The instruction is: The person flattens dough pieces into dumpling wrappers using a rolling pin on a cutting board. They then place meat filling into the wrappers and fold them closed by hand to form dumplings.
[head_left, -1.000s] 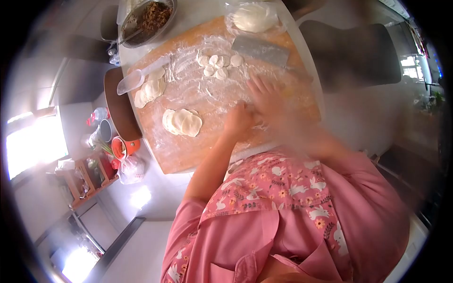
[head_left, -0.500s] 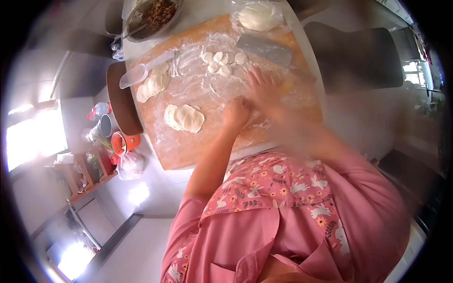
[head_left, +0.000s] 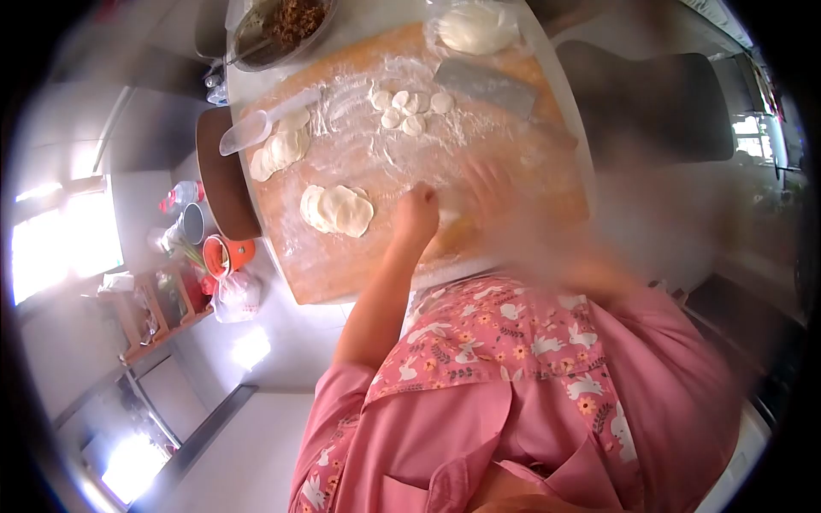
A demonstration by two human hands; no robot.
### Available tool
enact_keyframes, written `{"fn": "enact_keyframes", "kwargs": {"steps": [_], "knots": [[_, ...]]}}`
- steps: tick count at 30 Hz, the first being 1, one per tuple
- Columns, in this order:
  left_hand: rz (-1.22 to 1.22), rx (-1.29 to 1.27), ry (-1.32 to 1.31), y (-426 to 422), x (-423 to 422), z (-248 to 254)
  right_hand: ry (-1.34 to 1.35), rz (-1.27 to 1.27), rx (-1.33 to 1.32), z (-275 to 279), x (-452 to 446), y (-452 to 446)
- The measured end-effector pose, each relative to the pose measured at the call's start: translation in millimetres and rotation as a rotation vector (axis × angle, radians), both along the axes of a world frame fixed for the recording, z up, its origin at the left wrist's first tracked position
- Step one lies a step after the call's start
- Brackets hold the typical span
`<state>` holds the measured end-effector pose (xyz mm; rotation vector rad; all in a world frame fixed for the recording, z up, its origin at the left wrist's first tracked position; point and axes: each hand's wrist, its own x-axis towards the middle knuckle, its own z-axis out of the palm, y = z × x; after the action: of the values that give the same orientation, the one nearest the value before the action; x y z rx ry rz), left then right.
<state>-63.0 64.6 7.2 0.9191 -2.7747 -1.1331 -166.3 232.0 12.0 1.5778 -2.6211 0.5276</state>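
My left hand [head_left: 417, 212] is closed in a fist, low over the floured wooden board [head_left: 342, 272]; whatever its fingers pinch is hidden. Just to its right, my right hand [head_left: 489, 190] is smeared by motion, its fingers stretched out and palm down. Between and below the hands lies a blurred yellowish shape [head_left: 457, 238], too smeared to name. A fanned stack of thin round dough wrappers [head_left: 338, 211] rests left of my left hand. Beyond the hands sit several small flattened dough discs [head_left: 414, 126]. More wrappers [head_left: 280, 154] overlap at the board's left side.
A translucent scoop [head_left: 248, 132] lies by the left wrappers. A flat grey blade-like slab [head_left: 486, 85] lies at the back right, near bagged dough [head_left: 475, 30]. A metal bowl [head_left: 248, 53] of brown filling stands at the back left. A brown chair back [head_left: 218, 171] adjoins the table.
My right hand has drawn back towards my body and blurred more. My left hand has shifted slightly left and remains closed. The yellowish shape now shows nearer my body.
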Motion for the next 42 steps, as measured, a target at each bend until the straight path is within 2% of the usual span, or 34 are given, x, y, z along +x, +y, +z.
{"fn": "enact_keyframes", "kwargs": {"steps": [1,3,5,6,8,10,15,16,18,19,20,21,23,24,26,29,30,32,33,34,35,37,38,42], "knots": [[0.008,-0.052,-0.008,-6,16,6,0.014,0.048,0.030,4,11,23],[0.179,-0.220,-0.110,-34,49,9,-0.009,0.075,0.054,10,15,49],[0.087,-0.520,-0.376,-85,61,-5,-0.127,0.115,0.078,3,15,61],[0.087,-0.520,-0.375,-86,46,6,-0.126,0.116,0.078,3,14,61],[0.026,-0.384,-0.163,-85,1,36,-0.110,0.109,0.014,2,11,57],[-0.133,-0.465,-0.029,-86,-41,13,-0.116,0.088,0.002,10,6,51],[-0.137,-0.477,-0.019,-77,-56,-35,-0.111,0.018,-0.036,-7,-19,61],[-0.182,-0.538,-0.170,-66,-49,-35,-0.123,0.018,-0.023,-13,-30,65],[-0.195,-0.492,-0.104,-29,-25,-29,-0.129,0.011,-0.013,-19,-39,70],[-0.165,-0.380,0.108,1,-9,-16,-0.157,-0.100,-0.056,-5,-41,68],[-0.397,-0.393,-0.057,23,-8,-17,-0.187,-0.210,-0.097,6,-42,65],[-0.625,-0.399,-0.226,46,-8,-19,-0.188,-0.217,-0.093,11,-43,62],[-0.482,-0.325,0.484,92,-11,5,-0.136,-0.104,-0.011,18,-47,53],[-0.490,-0.321,0.490,97,-20,20,-0.132,-0.113,-0.009,24,-49,48],[-0.354,0.274,0.043,102,-39,41,-0.159,-0.063,-0.073,32,-50,39],[-0.245,0.381,0.020,77,-67,22,-0.171,-0.096,-0.036,-3,-67,16],[-0.299,0.331,0.017,71,-77,-10,-0.170,-0.107,-0.032,-6,-71,7],[-0.361,0.288,0.023,65,-85,-17,-0.142,-0.177,-0.052,-9,-75,-5],[-0.415,0.236,0.031,59,-87,-18,-0.141,-0.182,-0.054,-8,-71,5],[-0.603,0.079,-0.165,56,-93,19,-0.090,-0.104,-0.021,-4,-60,24],[-0.607,0.077,-0.167,57,-87,15,-0.039,-0.025,0.013,0,-51,38],[-0.354,0.044,-0.051,63,-71,14,-0.061,-0.058,0.010,-2,-41,51],[-0.273,0.240,-0.122,64,-67,22,-0.088,-0.090,0.011,-5,-37,55],[-0.251,0.145,-0.095,62,-73,14,-0.173,-0.055,-0.019,24,-53,12]]}}
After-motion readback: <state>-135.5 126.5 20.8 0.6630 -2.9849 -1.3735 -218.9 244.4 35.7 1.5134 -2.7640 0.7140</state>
